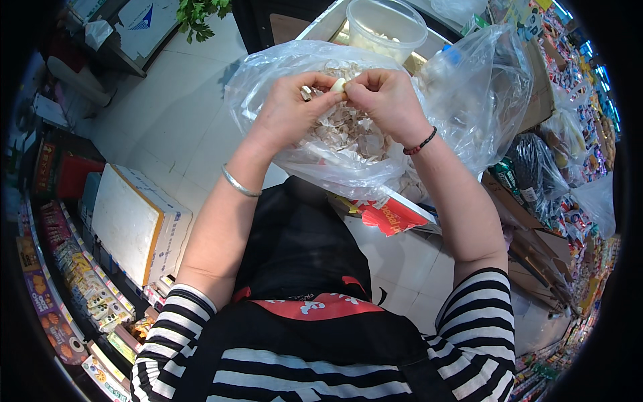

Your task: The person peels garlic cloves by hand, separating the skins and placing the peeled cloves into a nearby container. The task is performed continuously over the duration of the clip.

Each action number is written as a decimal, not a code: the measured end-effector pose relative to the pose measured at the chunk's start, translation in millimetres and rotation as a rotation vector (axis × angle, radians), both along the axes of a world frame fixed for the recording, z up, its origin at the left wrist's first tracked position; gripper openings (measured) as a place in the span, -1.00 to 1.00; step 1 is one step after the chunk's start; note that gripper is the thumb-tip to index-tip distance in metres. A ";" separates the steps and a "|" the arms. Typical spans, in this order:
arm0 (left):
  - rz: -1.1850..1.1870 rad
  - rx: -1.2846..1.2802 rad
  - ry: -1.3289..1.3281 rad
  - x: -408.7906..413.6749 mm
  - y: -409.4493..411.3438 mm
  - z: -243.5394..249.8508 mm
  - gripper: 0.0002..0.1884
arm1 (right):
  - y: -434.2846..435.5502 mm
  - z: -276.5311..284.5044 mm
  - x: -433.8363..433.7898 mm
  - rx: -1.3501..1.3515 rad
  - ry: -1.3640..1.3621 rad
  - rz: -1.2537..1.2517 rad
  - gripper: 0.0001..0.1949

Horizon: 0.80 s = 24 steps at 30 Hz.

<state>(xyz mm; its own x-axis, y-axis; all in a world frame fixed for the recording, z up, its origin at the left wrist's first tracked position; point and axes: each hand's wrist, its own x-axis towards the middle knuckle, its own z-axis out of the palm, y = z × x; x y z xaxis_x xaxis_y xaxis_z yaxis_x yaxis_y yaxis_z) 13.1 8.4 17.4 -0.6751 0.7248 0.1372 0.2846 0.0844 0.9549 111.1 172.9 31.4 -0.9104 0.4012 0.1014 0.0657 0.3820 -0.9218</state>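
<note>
A pale peeled garlic clove [338, 85] is pinched between the fingertips of my left hand [296, 103], which wears a silver bangle at the wrist. My right hand [384, 100], with a dark and red cord bracelet, touches the clove's right end with thumb and curled forefinger. Something small and whitish sits under the left fingers, too hidden to name. Both hands are above a heap of papery garlic skins [351, 133] in a clear plastic bag [321, 173]. Beyond them stands a clear plastic tub [387, 22] with pale cloves in its bottom.
A second clear bag [477, 95] lies to the right, by packed snack shelves. Below the skins bag is the white edge of a tray or box [409, 201] with torn red packaging [392, 216]. A white box [133, 221] stands at the left. Green leaves [201, 15] show at the top.
</note>
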 end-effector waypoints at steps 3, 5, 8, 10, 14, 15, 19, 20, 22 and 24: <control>-0.021 0.024 -0.058 -2.4 -1.9 0.6 -0.72 | 1.0 0.1 -1.2 -0.111 0.004 0.018 -0.76; -0.047 0.053 -0.107 -6.2 -2.5 -2.0 -0.71 | 2.4 1.8 -1.4 -0.218 -0.003 0.040 -0.77; 0.014 0.093 -0.188 -12.9 -2.2 -7.0 -0.69 | 1.5 4.1 -1.5 -0.390 -0.008 0.040 -0.82; -0.051 0.202 -0.277 -17.8 -3.5 -7.0 -0.69 | 5.6 1.9 -2.9 -0.353 -0.029 0.023 -0.83; -0.100 0.284 -0.334 -19.3 -2.8 -9.0 -0.68 | 0.8 -6.2 -2.9 0.070 0.149 0.007 -0.84; -0.096 0.275 -0.357 -18.5 -2.8 -7.7 -0.68 | 0.8 -5.8 -2.5 0.076 0.127 0.024 -0.84; -0.087 0.252 -0.425 -17.1 -3.4 -3.3 -0.69 | 3.3 -5.2 -2.0 0.162 0.096 0.055 -0.83; -0.087 0.248 -0.437 -17.4 -3.5 -3.3 -0.69 | 4.3 -5.6 -2.0 0.199 0.103 0.054 -0.83; -0.101 0.259 -0.440 -16.7 -4.9 -0.9 -0.69 | 4.7 -3.4 -1.6 0.188 0.029 0.042 -0.81; -0.118 0.270 -0.418 -17.6 -5.2 -2.2 -0.70 | 2.9 -0.1 -1.6 0.192 0.058 0.051 -0.77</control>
<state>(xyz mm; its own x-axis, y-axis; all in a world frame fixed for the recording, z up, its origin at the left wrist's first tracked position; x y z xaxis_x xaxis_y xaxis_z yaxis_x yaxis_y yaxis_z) -4.5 3.2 15.2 -0.6277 0.7757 0.0657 -0.1334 -0.1903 0.9726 109.5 175.8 31.2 -0.9195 0.3229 0.2241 -0.0092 0.5524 -0.8336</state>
